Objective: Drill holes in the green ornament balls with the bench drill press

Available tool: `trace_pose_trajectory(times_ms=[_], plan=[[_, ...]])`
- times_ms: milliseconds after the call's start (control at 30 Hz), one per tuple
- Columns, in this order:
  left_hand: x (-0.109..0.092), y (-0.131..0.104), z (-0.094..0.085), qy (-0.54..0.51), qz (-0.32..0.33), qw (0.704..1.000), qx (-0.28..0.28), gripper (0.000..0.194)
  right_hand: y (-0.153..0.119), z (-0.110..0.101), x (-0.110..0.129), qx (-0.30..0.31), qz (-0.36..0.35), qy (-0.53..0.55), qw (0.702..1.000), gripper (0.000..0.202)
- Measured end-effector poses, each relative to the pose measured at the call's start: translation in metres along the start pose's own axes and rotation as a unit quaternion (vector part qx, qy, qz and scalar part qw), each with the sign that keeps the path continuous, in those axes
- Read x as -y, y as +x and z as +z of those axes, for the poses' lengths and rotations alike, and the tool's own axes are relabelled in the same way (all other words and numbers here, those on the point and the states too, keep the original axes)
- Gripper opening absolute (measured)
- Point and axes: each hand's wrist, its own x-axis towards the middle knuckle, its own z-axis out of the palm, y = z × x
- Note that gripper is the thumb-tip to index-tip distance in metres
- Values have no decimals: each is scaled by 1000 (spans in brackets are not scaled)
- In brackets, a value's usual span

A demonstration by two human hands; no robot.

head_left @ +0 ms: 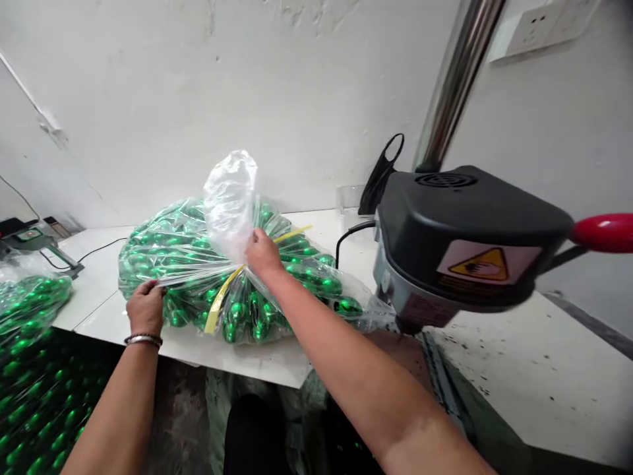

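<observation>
A large clear plastic bag (pixel 163 231) full of shiny green, bulb-like pieces lies on the white table in front of me. Its neck is gathered at the middle, and the loose top (pixel 231 191) stands up there. Around the gather runs a yellow strip (pixel 222 300), one end hanging toward me and the other pointing back right. My right hand (pixel 264 253) is closed on the gathered neck, beside the strip. To the left, my left hand (pixel 146 307) pinches a stretched fold of the bag's plastic. What lies under its fingers is partly hidden.
A black machine (pixel 469 244) with a red handle (pixel 603 232) stands close on the right, on a metal post (pixel 457 86). Behind it are a black bag (pixel 380 175) and a clear container (pixel 349 198). More green pieces (pixel 39 396) fill the lower left. A wall socket (pixel 537 26) is above.
</observation>
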Motion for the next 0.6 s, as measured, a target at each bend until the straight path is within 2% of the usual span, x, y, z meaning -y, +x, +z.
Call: trace_pose_trajectory(times_ms=[67, 100, 167, 200, 233, 267, 333, 367, 433, 500, 533, 600], plan=[[4, -30, -5, 7, -16, 1000, -13, 32, -20, 0, 12, 49, -8, -59, 997, 44], [3, -54, -6, 21, 19, 999, -31, 31, -35, -1, 15, 68, -20, -88, 994, 37], [-8, -111, -5, 5, 175, 981, -83, 26, -67, -5, 15, 98, -44, -146, 983, 45], [-19, -141, -3, -22, 272, 958, -87, 20, -83, -9, 12, 111, -53, -174, 977, 53], [-33, -168, -2, -60, 368, 926, -66, 14, -98, -14, 8, 125, -61, -199, 970, 58], [-49, -189, 0, -97, 444, 890, -24, 16, -111, -22, 3, 138, -68, -222, 963, 63], [-83, -210, 2, -146, 524, 838, 22, 28, -133, -41, -12, 154, -77, -264, 949, 70], [-100, -210, 4, -152, 539, 828, 24, 30, -142, -52, -20, 154, -76, -284, 943, 70], [-128, -193, 7, -143, 546, 826, 6, 33, -159, -75, -36, 135, -64, -321, 935, 65], [-149, -164, 10, -72, 515, 853, 38, 38, -176, -93, -52, 108, -34, -353, 929, 64], [-157, -148, 12, -15, 484, 872, 71, 47, -186, -99, -59, 95, -16, -366, 925, 63], [-165, -119, 18, 102, 384, 907, 139, 65, -205, -105, -70, 92, 8, -383, 919, 59]])
